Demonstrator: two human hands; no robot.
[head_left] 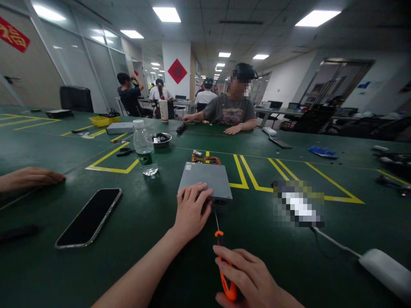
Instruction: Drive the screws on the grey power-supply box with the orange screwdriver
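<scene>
A grey metal box (208, 173), which looks like a computer power supply, lies flat on the green table (154, 222) with a bundle of coloured cables (207, 159) at its far side. My left hand (192, 209) rests on the box's near left part, fingers closed over its top and near edge. In my right hand (247, 273) is a screwdriver (226, 273) with an orange and black handle, held between thumb and fingers. Its thin shaft points away from me to the near face of the box. I cannot make out exactly where the tip touches.
A phone (90, 218) lies left, with a water bottle (145, 149) and metal bowl (160, 139) beyond it. Another person's hand (35, 177) rests at far left. Across the table sits a person (229, 107). At right are a blurred-out device (298, 207) and a white cabled object (385, 271).
</scene>
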